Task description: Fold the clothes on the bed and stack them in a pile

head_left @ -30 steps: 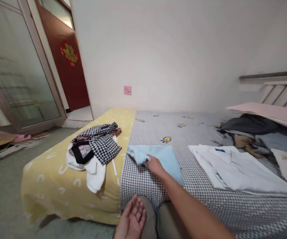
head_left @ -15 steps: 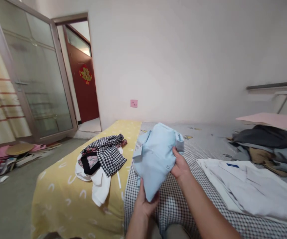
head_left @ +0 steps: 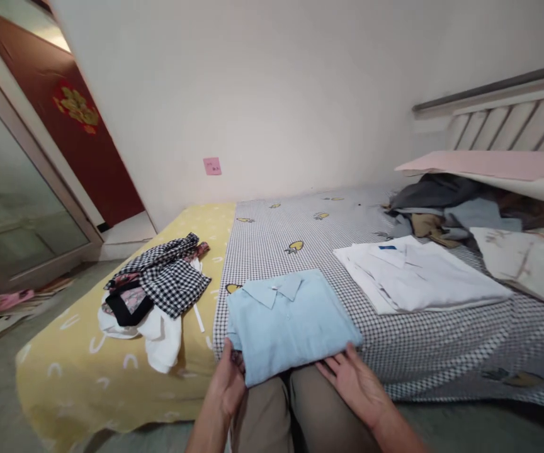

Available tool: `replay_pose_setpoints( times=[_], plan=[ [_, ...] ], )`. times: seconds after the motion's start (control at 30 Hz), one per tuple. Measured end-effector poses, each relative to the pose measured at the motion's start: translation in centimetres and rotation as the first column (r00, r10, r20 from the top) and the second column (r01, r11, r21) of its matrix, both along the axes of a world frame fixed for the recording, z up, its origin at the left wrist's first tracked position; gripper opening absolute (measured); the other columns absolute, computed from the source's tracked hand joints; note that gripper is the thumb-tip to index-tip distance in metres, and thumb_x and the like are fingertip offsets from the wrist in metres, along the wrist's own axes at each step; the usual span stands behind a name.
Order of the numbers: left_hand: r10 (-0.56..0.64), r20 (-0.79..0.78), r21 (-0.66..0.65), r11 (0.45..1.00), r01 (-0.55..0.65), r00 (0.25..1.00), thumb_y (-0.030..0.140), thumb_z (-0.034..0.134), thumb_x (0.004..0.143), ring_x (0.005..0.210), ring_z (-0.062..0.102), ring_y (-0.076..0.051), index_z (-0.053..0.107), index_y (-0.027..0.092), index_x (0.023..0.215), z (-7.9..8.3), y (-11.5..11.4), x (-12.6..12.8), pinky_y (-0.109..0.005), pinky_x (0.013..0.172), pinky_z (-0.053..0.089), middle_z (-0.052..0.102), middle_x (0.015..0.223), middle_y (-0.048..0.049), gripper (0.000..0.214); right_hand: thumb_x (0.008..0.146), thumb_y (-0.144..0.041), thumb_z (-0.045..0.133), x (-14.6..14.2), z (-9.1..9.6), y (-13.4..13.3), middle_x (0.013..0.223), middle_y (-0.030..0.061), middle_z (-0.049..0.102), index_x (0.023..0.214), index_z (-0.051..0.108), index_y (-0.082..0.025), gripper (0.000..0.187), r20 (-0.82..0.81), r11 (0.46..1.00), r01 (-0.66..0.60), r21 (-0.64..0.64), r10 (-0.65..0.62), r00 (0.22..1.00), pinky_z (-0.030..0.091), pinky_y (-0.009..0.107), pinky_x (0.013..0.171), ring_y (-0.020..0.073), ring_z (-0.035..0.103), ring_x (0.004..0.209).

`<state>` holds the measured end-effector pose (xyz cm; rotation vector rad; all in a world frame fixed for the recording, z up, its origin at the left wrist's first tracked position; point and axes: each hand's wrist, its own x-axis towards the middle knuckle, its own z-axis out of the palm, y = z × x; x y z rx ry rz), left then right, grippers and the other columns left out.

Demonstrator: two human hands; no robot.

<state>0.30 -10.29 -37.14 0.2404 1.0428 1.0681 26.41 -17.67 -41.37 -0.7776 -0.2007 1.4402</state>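
A light blue collared shirt [head_left: 295, 333], folded into a rectangle, lies at the near edge of the bed just above my knees. Its collar faces away from me. My left hand [head_left: 229, 380] holds the shirt's near left corner, its fingers partly hidden under the fabric. At the near right corner, my right hand [head_left: 347, 377] grips the hem, thumb at the edge and fingers along the underside. To the right lies a folded white shirt [head_left: 418, 277] with a blue neck label, on top of other white cloth.
A heap of black-and-white checked and white clothes [head_left: 172, 283] lies on the yellow bedcover [head_left: 64, 377] at left. Dark and brown clothes [head_left: 442, 195] are piled at right under a pink board [head_left: 498, 165]. A wall [head_left: 300, 94] stands behind the bed.
The blue shirt has gone from being held up, tilted, to lying flat with its collar side up. Both hands have moved down to its near corners. My view has turned right and downward.
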Motion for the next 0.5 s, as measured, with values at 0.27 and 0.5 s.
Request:
replay_pose_setpoints(
  times=[0.27, 0.5],
  plan=[
    [0.115, -0.373, 0.179, 0.983, -0.050, 0.921, 0.010, 0.078, 0.071, 0.119, 0.065, -0.024, 0.063, 0.019, 0.120, -0.2, 0.6, 1.8, -0.037, 0.109, 0.047, 0.071, 0.125, -0.0120, 0.052, 0.074, -0.032, 0.080, 3.8, 2.8, 2.5, 0.106, 0.0056, 0.079, 0.108, 0.067, -0.023, 0.037, 0.128, 0.980, 0.067, -0.185, -0.044, 0.991, 0.059, 0.045, 0.096, 0.0249, 0.074, 0.100],
    [-0.062, -0.283, 0.130, 0.986, 0.102, 0.957, 0.007, 0.072, 0.061, 0.091, 0.073, -0.028, 0.071, 0.013, 0.097, 0.3, -2.1, -0.7, -0.043, 0.092, 0.055, 0.079, 0.095, -0.0118, 0.037, 0.051, -0.025, 0.090, 2.9, 1.9, -2.8, 0.117, 0.0081, 0.077, 0.129, 0.063, -0.029, 0.082, 0.242, 0.936, 0.007, -0.352, 0.084, 0.967, 0.064, 0.043, 0.092, 0.0322, 0.073, 0.107]
  ],
)
